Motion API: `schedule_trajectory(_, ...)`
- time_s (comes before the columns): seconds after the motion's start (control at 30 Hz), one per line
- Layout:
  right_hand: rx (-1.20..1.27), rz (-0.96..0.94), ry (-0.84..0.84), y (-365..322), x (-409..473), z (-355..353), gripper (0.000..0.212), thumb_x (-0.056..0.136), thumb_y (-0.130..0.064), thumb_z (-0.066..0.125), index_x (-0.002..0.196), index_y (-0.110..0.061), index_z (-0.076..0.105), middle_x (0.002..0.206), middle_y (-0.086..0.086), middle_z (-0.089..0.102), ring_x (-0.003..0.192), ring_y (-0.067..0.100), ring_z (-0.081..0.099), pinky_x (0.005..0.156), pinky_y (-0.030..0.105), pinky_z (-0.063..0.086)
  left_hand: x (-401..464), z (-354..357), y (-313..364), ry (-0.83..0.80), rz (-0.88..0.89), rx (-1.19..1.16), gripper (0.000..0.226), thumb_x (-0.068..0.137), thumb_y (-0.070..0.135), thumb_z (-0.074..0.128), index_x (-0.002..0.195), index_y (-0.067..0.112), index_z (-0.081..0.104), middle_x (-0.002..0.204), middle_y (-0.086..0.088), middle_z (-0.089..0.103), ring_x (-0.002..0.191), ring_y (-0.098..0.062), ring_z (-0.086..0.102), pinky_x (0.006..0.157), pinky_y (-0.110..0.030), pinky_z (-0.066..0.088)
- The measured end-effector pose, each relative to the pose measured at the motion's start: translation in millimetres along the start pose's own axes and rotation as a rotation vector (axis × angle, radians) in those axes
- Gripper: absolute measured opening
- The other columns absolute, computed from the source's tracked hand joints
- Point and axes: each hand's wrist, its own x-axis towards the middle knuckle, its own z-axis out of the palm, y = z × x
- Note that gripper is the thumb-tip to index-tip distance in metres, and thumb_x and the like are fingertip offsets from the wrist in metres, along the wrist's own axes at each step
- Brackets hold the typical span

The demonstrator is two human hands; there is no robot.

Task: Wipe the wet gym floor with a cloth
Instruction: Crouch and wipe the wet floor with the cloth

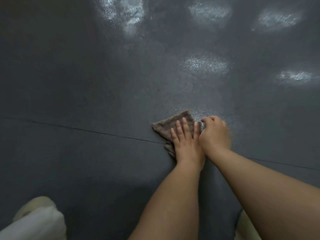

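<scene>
Two hands are down on the floor (pixel 86 84) near the lower middle of the frame, and I am working them close together. The cloth (pixel 170 123) lies flat on the dark floor just above and left of the hands, right by a thin line (pixel 86 129) that runs across the floor. My left hand (pixel 186 144) rests on the cloth with its fingers (pixel 184 126) straight and a little spread. I think it lies flat like that so it can press the cloth down and push it along. My right hand (pixel 214 134) sits just beside it, touching it, with its fingers curled down at the right edge of the cloth. I cannot tell if they pinch the cloth or only rest on the floor.

Shiny wet patches (pixel 206 64) show in the upper right of the frame, and one small shiny spot sits just above the hands. So I think the wiping has a lot left to do up there. Something pale (pixel 37 220) shows in the lower left corner, too blurry to name.
</scene>
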Motion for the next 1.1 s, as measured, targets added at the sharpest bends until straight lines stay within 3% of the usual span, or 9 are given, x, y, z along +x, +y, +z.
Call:
schedule_trajectory(0.17, 0.059, -0.09, 0.216, -14.2, 5.1, 33.5, 0.031, 0.091, -0.014, 0.041, 0.108, -0.002, 0.065, 0.117, 0.022, 0.057, 0.104, 0.041, 0.052, 0.088, 0.044, 0.042, 36.7, -13.5, -36.0, 0.077, 0.089, 0.106, 0.077, 0.097, 0.044, 0.031, 0.147, 0.02, -0.022, 0.151, -0.019, -0.03, 0.138, -0.038, -0.028, 0.104, -0.059, -0.02)
schedule_trajectory(0.33, -0.016, -0.18, 0.157, -25.7, 7.1, 46.7, 0.034, 0.081, -0.012, 0.042, 0.103, -0.004, 0.065, 0.111, 0.022, 0.061, 0.095, 0.044, 0.057, 0.081, 0.046, 0.049, 69.5, -46.8, -112.7, 0.133, 0.163, 0.157, 0.075, 0.091, 0.066, 0.023, 0.149, 0.032, -0.01, 0.157, -0.005, -0.021, 0.143, -0.029, -0.022, 0.107, -0.061, -0.015)
schedule_trajectory(0.5, -0.065, -0.218, 0.111, -46.4, 6.1, 54.8, 0.038, 0.079, -0.014, 0.046, 0.112, -0.009, 0.065, 0.121, 0.02, 0.059, 0.108, 0.042, 0.055, 0.092, 0.051, 0.046, 58.0, -44.6, -200.7, 0.153, -0.185, -0.024, 0.073, 0.09, 0.067, 0.021, 0.148, 0.037, -0.011, 0.156, -0.003, -0.022, 0.143, -0.031, -0.021, 0.109, -0.063, -0.008)
schedule_trajectory(0.63, -0.078, -0.204, 0.109, -55.7, -0.5, 63.0, 0.039, 0.077, -0.016, 0.052, 0.113, -0.012, 0.065, 0.123, 0.017, 0.059, 0.112, 0.039, 0.053, 0.097, 0.051, 0.042, 29.0, -27.8, -210.1, 0.152, -0.396, -0.085, 0.071, 0.092, 0.063, 0.018, 0.149, 0.034, -0.01, 0.157, -0.007, -0.021, 0.143, -0.034, -0.017, 0.111, -0.062, -0.005)
schedule_trajectory(0.7, -0.095, -0.194, 0.104, -56.4, -2.2, 66.5, 0.041, 0.077, -0.017, 0.052, 0.116, -0.012, 0.064, 0.125, 0.017, 0.059, 0.114, 0.038, 0.052, 0.099, 0.052, 0.04, 22.0, -22.8, -191.4, 0.152, -0.345, -0.072, 0.067, 0.094, 0.059, 0.019, 0.149, 0.034, -0.01, 0.157, -0.007, -0.021, 0.143, -0.034, -0.019, 0.109, -0.061, -0.01)
schedule_trajectory(0.83, -0.095, -0.164, 0.04, -57.0, -2.1, 70.0, 0.047, 0.084, -0.026, 0.035, 0.121, -0.011, 0.061, 0.13, 0.017, 0.056, 0.118, 0.038, 0.05, 0.101, 0.054, 0.038, 29.3, -23.5, -148.3, 0.137, -0.006, 0.067, 0.06, 0.099, 0.051, 0.018, 0.149, 0.034, -0.011, 0.156, -0.004, -0.022, 0.142, -0.032, -0.022, 0.108, -0.054, -0.02)
schedule_trajectory(0.9, -0.108, -0.164, 0.028, -56.9, -2.8, 72.7, 0.05, 0.084, -0.029, 0.032, 0.122, -0.011, 0.059, 0.132, 0.018, 0.054, 0.12, 0.038, 0.047, 0.103, 0.054, 0.035, 42.3, -28.8, -141.7, 0.153, 0.08, 0.083, 0.06, 0.099, 0.051, 0.018, 0.149, 0.035, -0.009, 0.156, -0.002, -0.022, 0.142, -0.031, -0.023, 0.108, -0.055, -0.019)
schedule_trajectory(1.0, -0.12, -0.152, 0.05, -64.6, -2.2, 75.2, 0.048, 0.086, -0.03, 0.037, 0.124, -0.007, 0.057, 0.134, 0.022, 0.049, 0.123, 0.041, 0.043, 0.108, 0.055, 0.026, 57.8, -37.9, -153.1, 0.14, 0.118, 0.101, 0.063, 0.097, 0.056, 0.019, 0.149, 0.036, -0.01, 0.157, 0.001, -0.021, 0.142, -0.03, -0.023, 0.11, -0.054, -0.017)
schedule_trajectory(1.1, -0.119, -0.192, 0.056, -89.6, -3.2, 77.1, 0.05, 0.087, -0.031, 0.039, 0.127, -0.007, 0.055, 0.139, 0.022, 0.045, 0.126, 0.04, 0.039, 0.111, 0.05, 0.011, 64.8, -45.4, -178.9, 0.147, 0.046, 0.06, 0.066, 0.096, 0.057, 0.021, 0.149, 0.033, -0.011, 0.157, 0.001, -0.019, 0.143, -0.029, -0.021, 0.112, -0.052, -0.013)
